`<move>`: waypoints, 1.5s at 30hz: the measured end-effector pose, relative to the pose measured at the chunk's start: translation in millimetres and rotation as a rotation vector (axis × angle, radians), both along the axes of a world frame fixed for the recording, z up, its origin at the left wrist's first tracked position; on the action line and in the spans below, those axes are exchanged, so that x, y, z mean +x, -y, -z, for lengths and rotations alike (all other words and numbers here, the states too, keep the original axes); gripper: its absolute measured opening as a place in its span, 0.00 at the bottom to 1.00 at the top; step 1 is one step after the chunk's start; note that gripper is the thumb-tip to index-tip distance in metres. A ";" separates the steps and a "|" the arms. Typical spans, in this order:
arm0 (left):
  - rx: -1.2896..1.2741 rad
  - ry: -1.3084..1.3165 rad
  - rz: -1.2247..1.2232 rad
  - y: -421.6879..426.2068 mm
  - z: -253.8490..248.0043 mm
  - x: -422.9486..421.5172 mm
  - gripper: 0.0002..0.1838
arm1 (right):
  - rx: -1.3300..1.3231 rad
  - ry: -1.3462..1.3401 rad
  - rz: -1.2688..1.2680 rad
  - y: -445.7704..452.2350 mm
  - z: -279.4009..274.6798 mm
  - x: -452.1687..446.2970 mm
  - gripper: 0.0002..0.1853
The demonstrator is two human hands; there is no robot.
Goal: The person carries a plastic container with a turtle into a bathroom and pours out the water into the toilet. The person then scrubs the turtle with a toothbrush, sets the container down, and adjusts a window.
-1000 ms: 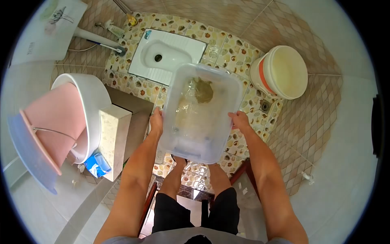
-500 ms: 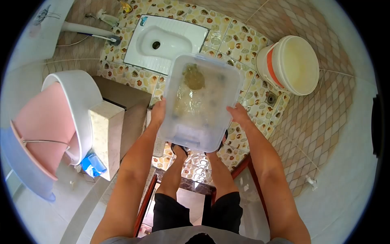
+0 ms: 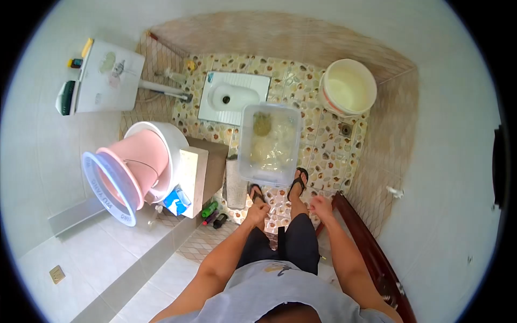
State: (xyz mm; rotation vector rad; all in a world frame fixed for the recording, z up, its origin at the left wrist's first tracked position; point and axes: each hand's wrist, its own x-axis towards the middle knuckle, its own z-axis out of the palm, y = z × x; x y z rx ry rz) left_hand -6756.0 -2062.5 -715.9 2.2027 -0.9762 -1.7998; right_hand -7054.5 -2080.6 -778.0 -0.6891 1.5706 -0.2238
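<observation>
A translucent plastic tub [image 3: 243,156] stands on the patterned tile floor just beyond my feet, its upper left corner overlapping the squat toilet [image 3: 253,81]. Cloudy liquid and a brownish-green clump [image 3: 262,124] show inside it. Short of the tub's near end, to the left, is my left hand [image 3: 257,210], empty, its fingers loosely bent and apart. My right hand [image 3: 321,205] hangs in the air to the right, fingers partly curled and nothing in them. Neither hand touches the tub.
A white bucket [image 3: 329,99] with pale contents stands at the back right near a floor drain [image 3: 345,129]. Left are a pink bucket [image 3: 142,156], a blue-rimmed basin [image 3: 110,196] and a ledge [image 3: 192,177]. Bottles [image 3: 210,209] lie below it; a dark red door edge [image 3: 366,242] is at right.
Both hands have let go of the tub and drawn back toward my body. The tub, held up before, now rests on the floor. My view has risen and widened.
</observation>
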 end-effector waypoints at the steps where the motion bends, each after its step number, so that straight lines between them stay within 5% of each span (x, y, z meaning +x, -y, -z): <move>1: -0.011 -0.036 0.009 -3.5 -13.1 -3.7 0.15 | 0.093 0.020 0.159 -15.1 -17.3 -12.5 0.09; 8: 0.004 -0.168 0.045 -17.3 -28.1 17.6 0.15 | 0.132 -0.068 0.712 -201.0 -121.8 -75.0 0.10; 13: -0.026 -0.163 0.239 -29.6 -51.8 29.2 0.16 | 0.094 -0.107 1.001 -375.4 -165.4 -22.8 0.09; 15: -0.033 -0.258 0.087 -49.0 -78.6 22.2 0.17 | 0.190 -0.077 1.037 -448.9 -161.2 4.7 0.11; 18: -0.082 -0.418 0.231 -76.8 -116.4 7.5 0.17 | 0.217 -0.183 1.114 -524.5 -169.0 40.0 0.10; 21: -0.153 -0.490 0.408 -116.1 -171.9 -26.4 0.16 | -0.075 -0.221 1.138 -564.2 -203.5 54.7 0.09; 23: -0.169 -0.567 0.600 -137.7 -188.2 -56.7 0.16 | -0.144 -0.299 1.249 -572.9 -267.5 64.0 0.09; 27: -0.147 -0.588 0.738 -190.4 -216.2 -102.7 0.16 | -0.211 -0.442 1.424 -646.8 -274.5 88.1 0.11; 33: -0.220 -0.614 1.017 -255.0 -244.6 -154.4 0.16 | -0.370 -0.424 2.187 -815.8 -291.6 88.8 0.12; 40: -0.264 -0.548 1.386 -408.7 -258.6 -224.0 0.16 | -0.086 -1.145 2.320 -1088.8 -321.6 42.4 0.16; 42: -0.275 -0.485 1.482 -454.7 -259.2 -239.9 0.15 | 0.054 -1.556 2.060 -1210.1 -253.2 27.2 0.16; 45: -0.166 -0.413 1.541 -500.4 -267.0 -247.5 0.15 | 0.387 -1.489 2.134 -1284.5 -287.4 26.0 0.17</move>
